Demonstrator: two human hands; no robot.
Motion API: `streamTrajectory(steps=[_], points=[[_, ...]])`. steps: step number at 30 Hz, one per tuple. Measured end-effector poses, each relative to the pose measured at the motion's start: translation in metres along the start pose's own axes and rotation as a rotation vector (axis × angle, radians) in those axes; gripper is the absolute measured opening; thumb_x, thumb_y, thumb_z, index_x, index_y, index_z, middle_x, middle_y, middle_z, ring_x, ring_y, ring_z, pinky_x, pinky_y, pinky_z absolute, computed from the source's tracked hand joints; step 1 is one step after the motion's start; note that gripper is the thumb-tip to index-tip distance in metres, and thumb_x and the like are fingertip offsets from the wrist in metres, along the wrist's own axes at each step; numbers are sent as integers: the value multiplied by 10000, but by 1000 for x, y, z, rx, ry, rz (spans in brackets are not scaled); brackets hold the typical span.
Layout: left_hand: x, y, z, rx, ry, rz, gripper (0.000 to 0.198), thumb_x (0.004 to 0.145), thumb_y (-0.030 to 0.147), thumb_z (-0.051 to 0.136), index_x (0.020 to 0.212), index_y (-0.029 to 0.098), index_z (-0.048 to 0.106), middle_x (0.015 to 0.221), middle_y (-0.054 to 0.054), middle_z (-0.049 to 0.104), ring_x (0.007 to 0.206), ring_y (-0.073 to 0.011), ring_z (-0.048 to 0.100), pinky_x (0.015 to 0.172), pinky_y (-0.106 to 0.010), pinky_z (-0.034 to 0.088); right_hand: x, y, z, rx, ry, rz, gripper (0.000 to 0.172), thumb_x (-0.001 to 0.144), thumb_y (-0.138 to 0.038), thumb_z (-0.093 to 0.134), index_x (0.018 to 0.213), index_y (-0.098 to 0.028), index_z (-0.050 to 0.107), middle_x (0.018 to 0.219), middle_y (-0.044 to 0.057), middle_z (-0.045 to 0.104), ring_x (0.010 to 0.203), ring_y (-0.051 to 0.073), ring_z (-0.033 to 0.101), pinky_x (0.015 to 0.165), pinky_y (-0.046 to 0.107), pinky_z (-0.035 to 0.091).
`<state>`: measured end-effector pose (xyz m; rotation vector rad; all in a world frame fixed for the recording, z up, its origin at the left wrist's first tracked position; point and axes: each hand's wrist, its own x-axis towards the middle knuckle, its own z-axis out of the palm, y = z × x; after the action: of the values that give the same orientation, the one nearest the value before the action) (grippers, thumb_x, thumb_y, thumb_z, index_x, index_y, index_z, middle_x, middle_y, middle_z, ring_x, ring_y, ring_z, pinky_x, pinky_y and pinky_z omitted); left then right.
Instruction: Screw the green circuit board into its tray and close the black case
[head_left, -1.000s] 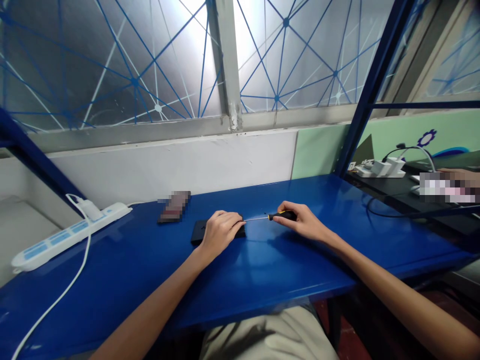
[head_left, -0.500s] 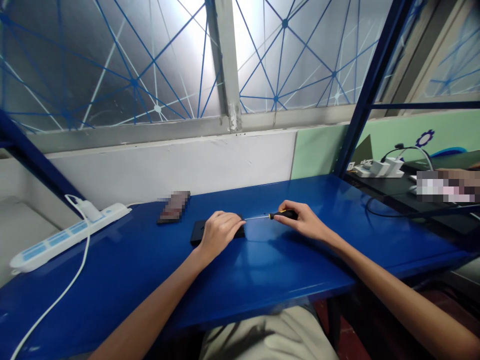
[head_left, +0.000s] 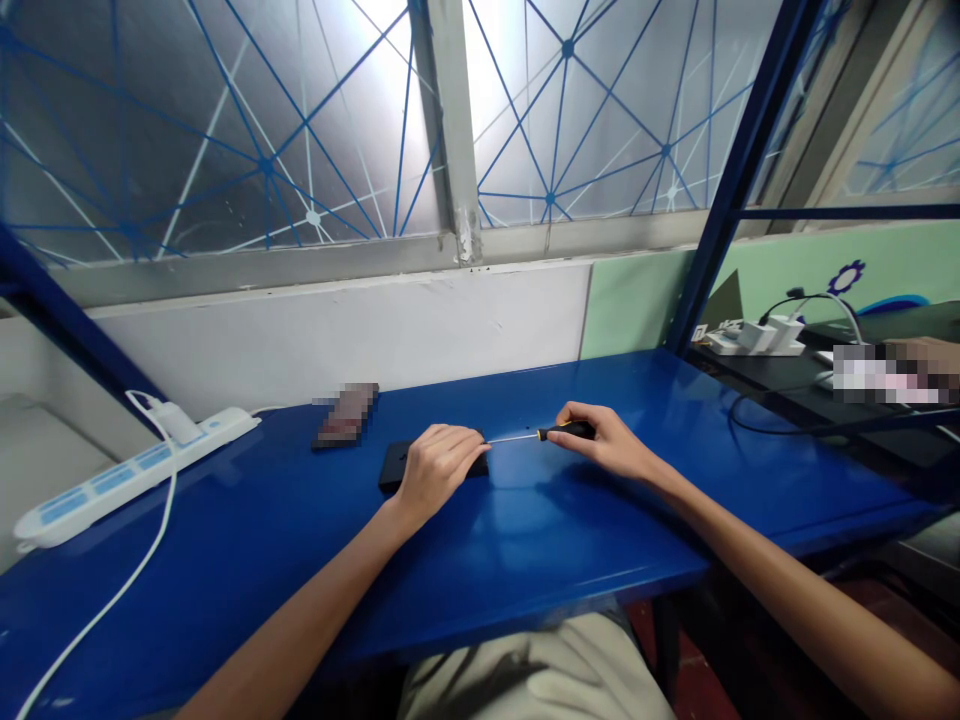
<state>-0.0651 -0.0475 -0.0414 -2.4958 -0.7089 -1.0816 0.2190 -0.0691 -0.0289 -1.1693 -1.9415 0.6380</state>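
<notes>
A flat black rectangular device [head_left: 392,468] lies on the blue table, and my left hand [head_left: 442,462] is closed over it with the fingers pressed together, hiding its middle. What kind of device it is does not show. My right hand [head_left: 609,440] grips a screwdriver [head_left: 574,430] by its black and yellow handle. Its thin metal shaft runs level to the left, with the tip at the device's right end by my left fingertips. Whether the tip sits in a screw is too small to tell.
A phone-like slab [head_left: 346,415], partly blurred, lies behind the device to the left. At the left edge stands a white power strip [head_left: 135,475] with a white cable. Another person's hand [head_left: 926,355] shows at the far right, near a second power strip [head_left: 754,340].
Both hands, the screwdriver and the device keep nearly the same places. Only the view has shifted slightly.
</notes>
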Motion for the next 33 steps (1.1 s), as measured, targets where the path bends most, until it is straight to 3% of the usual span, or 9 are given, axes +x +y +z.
streamTrajectory(steps=[8, 11, 14, 17, 19, 21, 24, 27, 33], points=[[-2, 1, 1, 4, -16, 28, 194, 977, 266, 547, 1008, 178, 717, 1006, -70, 773, 945, -213, 727, 836, -345, 536, -1, -3, 1, 2, 12, 0, 299, 847, -483, 630, 809, -188, 603, 679, -16, 538, 607, 131, 430, 558, 263, 317], [1, 1, -1, 5, -47, 6, 259, 942, 359, 602, 1081, 164, 700, 1062, -89, 760, 1010, -232, 708, 898, -362, 519, -1, -2, 1, 2, 19, -3, 302, 846, -484, 634, 806, -187, 600, 676, -18, 531, 609, 129, 430, 561, 262, 318], [4, -8, -10, 16, -188, -61, 483, 857, 523, 657, 1189, 173, 667, 1170, -113, 719, 1100, -273, 660, 953, -408, 482, -2, 0, 0, 5, 38, 1, 314, 840, -494, 639, 797, -187, 589, 666, -20, 521, 606, 128, 424, 557, 259, 314], [5, -24, -25, -2, -425, -185, 606, 774, 627, 684, 1244, 245, 653, 1232, -93, 683, 1098, -292, 641, 891, -393, 497, -2, 0, -1, -2, 53, 6, 321, 837, -497, 642, 785, -186, 580, 658, -22, 518, 599, 126, 423, 551, 257, 309], [3, -36, -36, -52, -562, -225, 594, 760, 643, 683, 1241, 295, 660, 1232, -72, 672, 1046, -279, 651, 851, -364, 506, -3, 0, -2, -12, 56, 5, 315, 837, -490, 643, 782, -185, 583, 657, -20, 523, 599, 126, 427, 552, 258, 310], [1, -45, -44, -96, -610, -258, 554, 774, 591, 694, 1250, 311, 657, 1226, -70, 665, 1027, -265, 648, 843, -340, 504, -3, 0, -4, -20, 57, 9, 310, 836, -484, 642, 782, -184, 589, 659, -17, 528, 600, 127, 429, 551, 258, 312], [-1, -50, -49, -160, -644, -262, 488, 786, 506, 702, 1236, 320, 664, 1229, -60, 659, 1025, -247, 646, 868, -326, 499, -4, 1, -6, -31, 62, 16, 309, 833, -487, 641, 786, -185, 595, 657, -14, 524, 600, 128, 421, 544, 258, 309], [-2, -49, -45, -115, -632, -294, 478, 805, 538, 672, 1224, 307, 671, 1208, -68, 667, 1032, -257, 647, 876, -336, 498, -4, 2, -7, -39, 65, 19, 308, 831, -490, 642, 789, -188, 596, 657, -14, 518, 600, 129, 411, 544, 259, 310], [-5, -40, -34, 134, -575, -337, 695, 802, 627, 628, 1397, 283, 526, 1177, -130, 670, 1014, -319, 659, 781, -356, 515, -4, 3, -8, -56, 79, 17, 306, 832, -490, 638, 789, -189, 608, 669, -8, 535, 605, 133, 419, 554, 265, 323]])
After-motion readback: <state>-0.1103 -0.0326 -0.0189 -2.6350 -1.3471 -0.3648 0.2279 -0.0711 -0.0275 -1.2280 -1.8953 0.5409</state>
